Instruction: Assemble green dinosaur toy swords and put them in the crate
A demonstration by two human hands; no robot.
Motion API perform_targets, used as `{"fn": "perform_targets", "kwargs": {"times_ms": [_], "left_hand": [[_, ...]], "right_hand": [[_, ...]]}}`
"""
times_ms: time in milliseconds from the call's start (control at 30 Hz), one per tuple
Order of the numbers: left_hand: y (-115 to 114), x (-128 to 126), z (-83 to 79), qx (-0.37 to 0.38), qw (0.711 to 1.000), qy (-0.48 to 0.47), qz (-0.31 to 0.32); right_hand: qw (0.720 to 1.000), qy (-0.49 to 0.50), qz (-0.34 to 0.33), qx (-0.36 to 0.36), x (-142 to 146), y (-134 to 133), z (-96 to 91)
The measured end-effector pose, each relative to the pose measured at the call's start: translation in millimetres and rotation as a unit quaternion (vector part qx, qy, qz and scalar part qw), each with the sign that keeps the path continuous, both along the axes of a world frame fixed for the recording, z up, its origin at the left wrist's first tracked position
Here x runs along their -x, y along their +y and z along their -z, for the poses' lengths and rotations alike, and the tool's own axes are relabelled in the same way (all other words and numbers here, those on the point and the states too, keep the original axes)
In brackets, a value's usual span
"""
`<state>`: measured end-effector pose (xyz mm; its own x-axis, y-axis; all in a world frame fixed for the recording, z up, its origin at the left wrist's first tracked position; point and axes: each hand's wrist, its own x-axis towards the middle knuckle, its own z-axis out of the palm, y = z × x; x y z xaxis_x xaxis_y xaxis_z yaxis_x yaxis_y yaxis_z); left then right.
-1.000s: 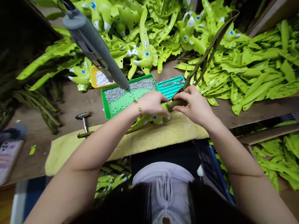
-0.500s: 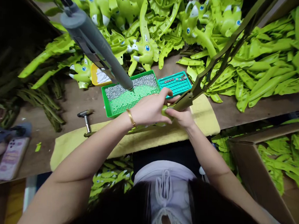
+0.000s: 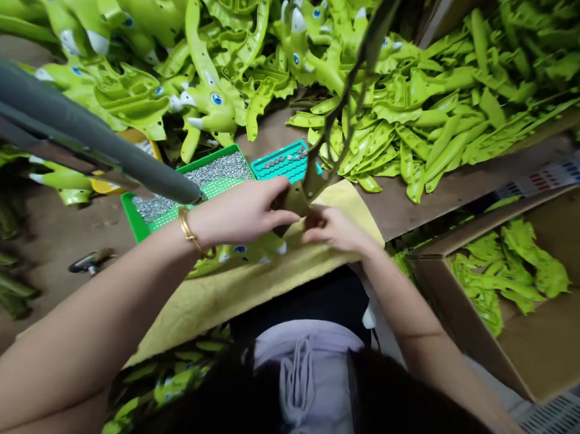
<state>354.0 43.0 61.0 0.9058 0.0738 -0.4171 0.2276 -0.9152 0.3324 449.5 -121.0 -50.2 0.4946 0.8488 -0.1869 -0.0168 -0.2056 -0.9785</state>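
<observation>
Head view shows the left hand (image 3: 251, 211) pinching an olive piece (image 3: 297, 199) over the yellow cloth (image 3: 206, 303), the right hand (image 3: 337, 230) curled close, its grip unclear, in apparent positioning that calls for a steady hold

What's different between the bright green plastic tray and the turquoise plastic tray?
The bright green plastic tray has a perforated floor; the turquoise plastic tray has a ridged one. The green tray holds many small silvery pieces, the turquoise tray a few round pieces. Both are shallow.

brown workbench (image 3: 394, 210) in uneven light
</observation>
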Motion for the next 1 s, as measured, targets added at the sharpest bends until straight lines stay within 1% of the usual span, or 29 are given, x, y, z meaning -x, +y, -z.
{"fn": "perform_targets", "kwargs": {"times_ms": [33, 67, 100, 133, 167, 200, 233, 300, 400, 467, 533, 567, 600, 633, 700, 767, 900, 1000], "left_hand": [[3.3, -3.2, 3.0, 0.005, 1.000, 0.014, 0.002], [6.1, -6.2, 6.7, 0.006, 1.000, 0.023, 0.000], [7.8, -9.3, 10.7, 0.006, 1.000, 0.027, -0.001], [8.2, -12.3, 14.7, 0.008, 1.000, 0.029, -0.001], [7.1, -15.3, 18.3, 0.013, 1.000, 0.028, -0.001], [4.9, -18.0, 21.4, 0.018, 0.999, 0.027, -0.002], [2.0, -20.4, 23.6, 0.023, 0.999, 0.026, -0.006], [-3.9, -24.0, 26.4, 0.029, 0.999, 0.024, -0.024], [-8.8, -28.4, 29.2, 0.031, 0.998, 0.012, -0.055], [-10.4, -31.5, 32.1, 0.025, 0.998, 0.010, -0.059], [-14.0, -33.7, 35.5, 0.021, 0.997, 0.016, -0.068], [-17.2, -34.0, 37.2, 0.024, 0.996, 0.011, -0.083], [-21.4, -33.4, 38.8, 0.029, 0.994, -0.003, -0.105], [-26.4, -32.0, 40.4, 0.036, 0.990, -0.027, -0.131], [-37.1, -27.3, 43.7, 0.052, 0.980, -0.084, -0.171], [-45.8, -21.4, 47.3, 0.068, 0.974, -0.124, -0.178], [-51.3, -12.4, 54.2, 0.101, 0.971, -0.146, -0.157], [-48.6, -8.4, 55.3, 0.106, 0.971, -0.131, -0.170]], "right_hand": [[0.995, -0.061, 0.070, 0.036, -23.0, -14.5, 1.5], [0.969, -0.127, 0.200, 0.067, -45.9, -26.5, 4.3], [0.929, -0.182, 0.305, 0.105, -67.0, -35.1, 8.3], [0.892, -0.221, 0.369, 0.143, -85.4, -39.9, 13.4], [0.863, -0.247, 0.407, 0.169, -100.3, -41.0, 19.2], [0.847, -0.261, 0.424, 0.183, -111.6, -39.3, 25.0], [0.844, -0.265, 0.430, 0.182, -119.5, -35.9, 30.3], [0.847, -0.246, 0.448, 0.146, -127.4, -28.3, 37.4], [0.866, -0.174, 0.463, 0.070, -127.3, -23.8, 37.1], [0.874, -0.111, 0.473, -0.004, -121.0, -23.9, 31.9], [0.875, -0.037, 0.473, -0.096, -108.4, -21.8, 26.3], [0.875, -0.005, 0.465, -0.132, -99.6, -19.1, 24.0], [0.879, 0.020, 0.451, -0.152, -89.6, -15.1, 22.2], [0.887, 0.035, 0.434, -0.155, -78.7, -10.1, 20.8], [0.904, 0.051, 0.404, -0.132, -57.2, 2.3, 18.5], [0.912, 0.078, 0.384, -0.125, -39.4, 15.7, 15.5], [0.900, 0.177, 0.355, -0.181, -19.0, 35.7, 5.8], [0.900, 0.229, 0.309, -0.204, -10.8, 39.4, -2.5]]}}
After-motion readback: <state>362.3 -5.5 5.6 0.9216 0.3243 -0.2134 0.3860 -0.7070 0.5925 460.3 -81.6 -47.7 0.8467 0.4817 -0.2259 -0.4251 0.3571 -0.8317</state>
